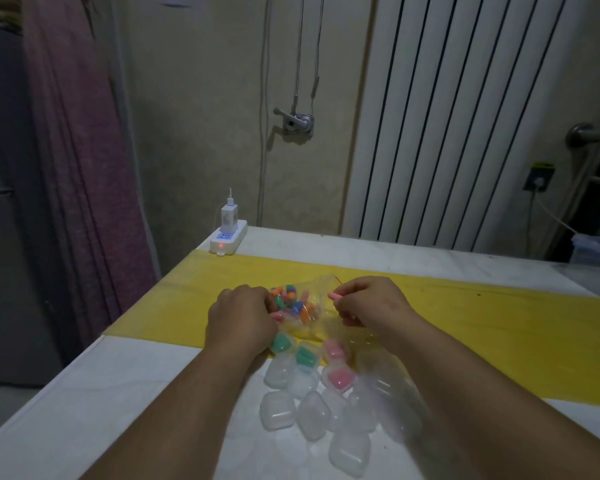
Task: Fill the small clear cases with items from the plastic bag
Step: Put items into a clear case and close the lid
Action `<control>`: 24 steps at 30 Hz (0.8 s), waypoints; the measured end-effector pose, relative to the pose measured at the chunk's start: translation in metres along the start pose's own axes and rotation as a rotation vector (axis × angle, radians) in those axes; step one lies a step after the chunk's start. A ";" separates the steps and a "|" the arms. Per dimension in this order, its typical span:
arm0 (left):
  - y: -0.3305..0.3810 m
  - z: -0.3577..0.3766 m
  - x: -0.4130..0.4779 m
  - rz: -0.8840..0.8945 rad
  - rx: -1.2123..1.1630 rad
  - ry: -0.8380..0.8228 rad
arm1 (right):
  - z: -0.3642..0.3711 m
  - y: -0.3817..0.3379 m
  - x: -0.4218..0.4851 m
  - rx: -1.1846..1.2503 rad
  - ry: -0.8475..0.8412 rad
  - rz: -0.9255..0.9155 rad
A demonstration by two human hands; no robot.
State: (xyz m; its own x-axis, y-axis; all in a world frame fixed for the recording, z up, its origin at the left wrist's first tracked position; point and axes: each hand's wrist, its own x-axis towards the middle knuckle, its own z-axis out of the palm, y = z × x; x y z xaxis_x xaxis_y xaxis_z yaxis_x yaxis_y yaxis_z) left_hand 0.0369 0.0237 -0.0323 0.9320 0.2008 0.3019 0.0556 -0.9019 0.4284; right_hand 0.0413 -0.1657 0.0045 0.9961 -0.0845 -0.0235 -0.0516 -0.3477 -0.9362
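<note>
- The plastic bag (312, 306) lies on the yellow cloth (482, 323) over the worktop (136, 393), between both hands, with small bright pieces (291, 303) bunched toward its left end.
- The left hand (243, 317) has its grip clamped on the bag's left side, fingers curled into the plastic.
- The right hand (368, 303) pinches the bag's other edge; a pink piece (336, 296) shows at its fingertips, though whether it is held through the plastic I cannot tell.
- The clear cases (309, 403) sit in a loose cluster just in front of the bag, touching one another. Four at the far edge already hold a green (280, 342) or pink (340, 377) filling; the rest look empty.
- Risk: pulling the thin plastic apart too sharply could tear it or tip it, scattering pieces across the cloth and off the worktop edge.
- Risk: the forearms hang right over the light cases, so a dragging wrist could knock them out of place or flip one shut.
</note>
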 end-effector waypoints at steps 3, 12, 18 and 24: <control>0.003 -0.003 -0.002 0.011 0.013 -0.002 | -0.015 0.002 -0.014 0.067 0.026 -0.016; 0.040 -0.019 -0.026 0.209 -0.876 -0.046 | -0.029 0.006 -0.057 0.134 0.001 -0.179; 0.047 -0.017 -0.034 0.276 -0.880 -0.280 | -0.023 0.017 -0.057 0.151 -0.051 -0.243; 0.049 -0.015 -0.034 0.241 -0.993 -0.275 | -0.024 0.020 -0.057 0.115 -0.030 -0.260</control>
State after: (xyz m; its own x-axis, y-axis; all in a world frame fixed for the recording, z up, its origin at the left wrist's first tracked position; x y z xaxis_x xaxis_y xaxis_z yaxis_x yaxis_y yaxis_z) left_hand 0.0028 -0.0215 -0.0090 0.9354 -0.1470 0.3216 -0.3437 -0.1638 0.9247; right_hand -0.0186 -0.1900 -0.0041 0.9766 0.0223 0.2141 0.2129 -0.2456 -0.9457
